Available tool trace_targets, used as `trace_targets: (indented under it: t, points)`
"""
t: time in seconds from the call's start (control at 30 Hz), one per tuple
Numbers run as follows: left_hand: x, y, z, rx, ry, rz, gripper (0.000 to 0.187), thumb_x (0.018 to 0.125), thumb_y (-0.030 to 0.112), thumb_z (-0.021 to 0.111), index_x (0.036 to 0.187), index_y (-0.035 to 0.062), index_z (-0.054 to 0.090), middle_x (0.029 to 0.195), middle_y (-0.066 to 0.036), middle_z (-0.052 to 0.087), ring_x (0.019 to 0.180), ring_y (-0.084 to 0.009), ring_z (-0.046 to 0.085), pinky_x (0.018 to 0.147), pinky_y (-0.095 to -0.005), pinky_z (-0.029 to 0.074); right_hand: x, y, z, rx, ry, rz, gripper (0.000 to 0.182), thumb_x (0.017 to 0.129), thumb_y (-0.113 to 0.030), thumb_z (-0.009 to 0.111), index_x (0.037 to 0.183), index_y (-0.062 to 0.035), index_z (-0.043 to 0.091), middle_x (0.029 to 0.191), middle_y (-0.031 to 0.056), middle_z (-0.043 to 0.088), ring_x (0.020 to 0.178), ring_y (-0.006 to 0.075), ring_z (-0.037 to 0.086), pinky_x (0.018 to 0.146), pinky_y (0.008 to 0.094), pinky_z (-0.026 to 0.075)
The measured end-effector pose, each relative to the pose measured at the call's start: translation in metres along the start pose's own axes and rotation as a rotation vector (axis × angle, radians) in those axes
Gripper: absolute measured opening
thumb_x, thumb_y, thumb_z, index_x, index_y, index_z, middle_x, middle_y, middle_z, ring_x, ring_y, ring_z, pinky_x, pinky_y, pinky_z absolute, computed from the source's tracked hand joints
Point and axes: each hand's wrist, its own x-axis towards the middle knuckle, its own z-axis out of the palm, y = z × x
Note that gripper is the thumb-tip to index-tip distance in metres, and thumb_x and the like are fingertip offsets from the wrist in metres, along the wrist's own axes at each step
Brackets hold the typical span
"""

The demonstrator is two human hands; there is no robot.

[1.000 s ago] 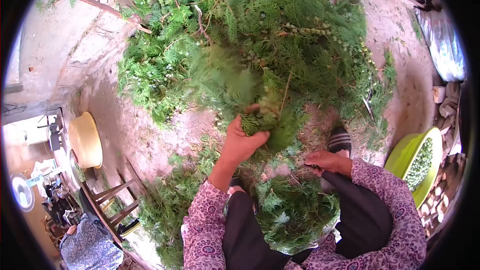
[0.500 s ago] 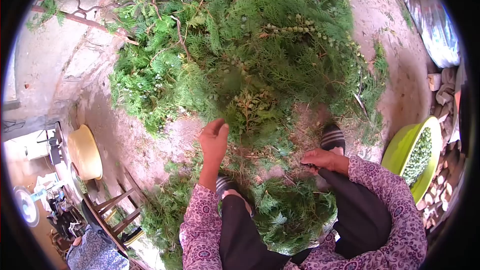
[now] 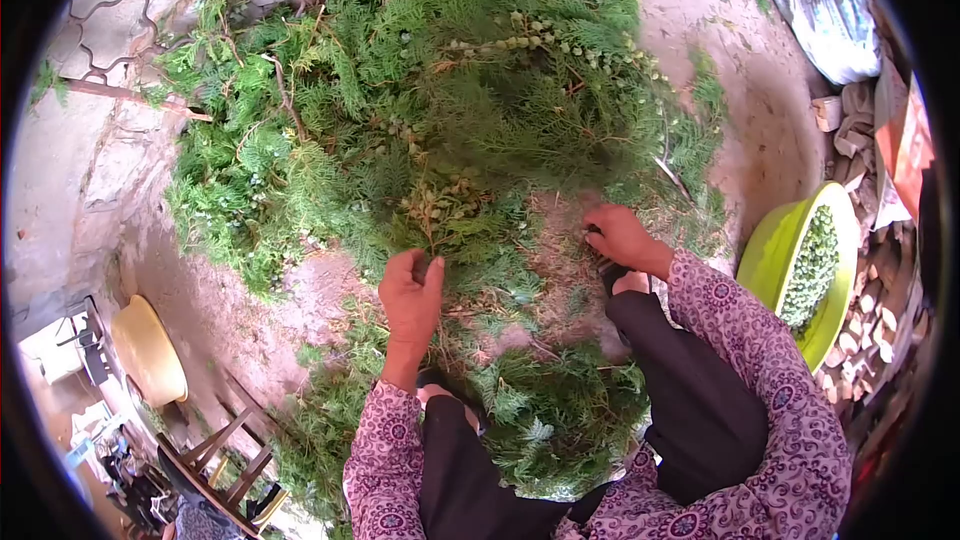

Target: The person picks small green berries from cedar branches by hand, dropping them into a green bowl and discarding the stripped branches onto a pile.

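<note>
My left hand (image 3: 408, 300) is just below a cypress-like sprig (image 3: 440, 208) with yellowish-brown cones. Its thumb and forefinger are apart, with the tips right at the lower end of the sprig's stem. My right hand (image 3: 630, 240) is closed above my right foot, its fingers curled round a small dark thing whose kind is mostly hidden. A large heap of green cypress-like branches (image 3: 350, 130) spreads in front of both hands. More cut greenery (image 3: 560, 415) lies between my legs.
On the right stands a lime-green basin (image 3: 765, 245) holding small green pieces, near stacked firewood (image 3: 870, 325) and a shiny plastic sack (image 3: 825, 15). To the left are a yellow tub (image 3: 150, 350) and a wooden stool (image 3: 225, 450). Greenery (image 3: 320, 460) also lies beside my left leg.
My left hand has come closer to the coned sprig. My right hand has moved up and forward from beside my knee towards the heap. The view has shifted a little to the right.
</note>
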Motion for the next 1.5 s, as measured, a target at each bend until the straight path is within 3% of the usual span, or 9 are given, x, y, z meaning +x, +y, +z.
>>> trace_targets:
  t: [0.33, 0.43, 0.5, 0.6, 0.73, 0.8, 1.13, 1.2, 1.5]
  points:
    - [0.017, -0.011, 0.013, 0.113, -0.030, -0.025, 0.019, 0.072, 0.011, 0.064, 0.085, 0.0008, 0.054, 0.069, -0.008, 0.051, 0.058, -0.0157, 0.049, 0.054, -0.0262, 0.042, 0.016, 0.014, 0.016, -0.151, -0.084, 0.032, 0.020, 0.064, -0.008, 0.058, 0.082, -0.0025, 0.053, 0.079, 0.0197, 0.054, 0.076, 0.0381, 0.053, 0.067, 0.0434, 0.044]
    - [0.017, -0.008, 0.009, 0.064, -0.026, -0.035, 0.017, 0.073, 0.008, 0.062, 0.086, -0.0007, 0.055, 0.069, -0.006, 0.054, 0.058, -0.0127, 0.050, 0.054, -0.0237, 0.042, 0.024, 0.021, 0.014, 0.131, -0.084, -0.051, 0.016, 0.068, -0.008, 0.058, 0.083, -0.0031, 0.053, 0.075, 0.0157, 0.056, 0.068, 0.0315, 0.056, 0.059, 0.0386, 0.046]
    - [0.017, 0.002, 0.004, -0.238, -0.002, -0.212, 0.015, 0.075, 0.005, 0.060, 0.088, -0.0019, 0.056, 0.071, -0.004, 0.056, 0.058, -0.0090, 0.050, 0.054, -0.0205, 0.042, 0.025, 0.013, 0.004, 1.257, -0.385, 0.738, 0.010, 0.074, -0.010, 0.057, 0.082, -0.0051, 0.055, 0.072, 0.0080, 0.057, 0.063, 0.0200, 0.057, 0.052, 0.0320, 0.046]
    - [0.014, 0.012, -0.013, -0.426, -0.031, -0.314, 0.014, 0.076, 0.003, 0.059, 0.090, -0.0025, 0.056, 0.074, -0.002, 0.057, 0.057, -0.0058, 0.048, 0.050, -0.0182, 0.041, 0.035, -0.011, 0.001, 1.298, -0.439, 0.685, 0.009, 0.077, -0.015, 0.056, 0.082, -0.0072, 0.056, 0.073, 0.0004, 0.055, 0.064, 0.0114, 0.055, 0.049, 0.0271, 0.044]
    - [0.008, 0.030, -0.039, -0.579, -0.047, -0.398, 0.014, 0.076, 0.001, 0.059, 0.090, -0.0016, 0.057, 0.073, -0.003, 0.057, 0.053, -0.0057, 0.047, 0.045, -0.0179, 0.039, 0.057, -0.033, 0.017, 1.084, -0.372, 0.523, 0.016, 0.073, -0.015, 0.060, 0.082, -0.0029, 0.057, 0.073, 0.0055, 0.058, 0.064, 0.0182, 0.057, 0.053, 0.0315, 0.046]
    - [0.003, 0.030, -0.050, -0.750, -0.007, -0.422, 0.014, 0.076, 0.000, 0.058, 0.090, -0.0010, 0.057, 0.073, -0.004, 0.058, 0.051, -0.0054, 0.046, 0.042, -0.0173, 0.037, 0.064, -0.044, 0.016, 0.386, -0.149, 0.212, 0.024, 0.067, -0.017, 0.061, 0.082, 0.0018, 0.058, 0.074, 0.0138, 0.059, 0.066, 0.0275, 0.058, 0.059, 0.0362, 0.046]
    - [-0.020, 0.030, -0.076, -1.097, -0.085, -0.487, 0.015, 0.077, 0.001, 0.058, 0.092, -0.0001, 0.055, 0.073, -0.008, 0.058, 0.049, -0.0098, 0.046, 0.043, -0.0212, 0.037, 0.073, -0.030, 0.058, 0.174, -0.017, 0.009, 0.022, 0.067, -0.016, 0.059, 0.079, 0.0016, 0.056, 0.074, 0.0160, 0.058, 0.065, 0.0313, 0.055, 0.056, 0.0374, 0.044]
    - [-0.022, 0.029, -0.083, -1.192, -0.090, -0.423, 0.014, 0.078, 0.002, 0.056, 0.092, -0.0008, 0.055, 0.072, -0.009, 0.058, 0.047, -0.0103, 0.045, 0.043, -0.0229, 0.036, 0.068, -0.039, 0.034, 1.126, -0.392, 0.597, 0.016, 0.074, -0.013, 0.054, 0.086, -0.0019, 0.054, 0.075, 0.0123, 0.056, 0.064, 0.0235, 0.055, 0.048, 0.0303, 0.043]
    - [-0.066, 0.100, -0.129, -1.211, -0.095, -0.300, 0.013, 0.080, 0.004, 0.053, 0.090, -0.0033, 0.055, 0.071, -0.011, 0.055, 0.042, -0.0101, 0.042, 0.042, -0.0246, 0.033, 0.008, -0.100, -0.049, 2.019, -0.371, 0.435, 0.012, 0.080, -0.010, 0.049, 0.091, -0.0045, 0.052, 0.082, 0.0094, 0.054, 0.061, 0.0119, 0.050, 0.044, 0.0184, 0.037]
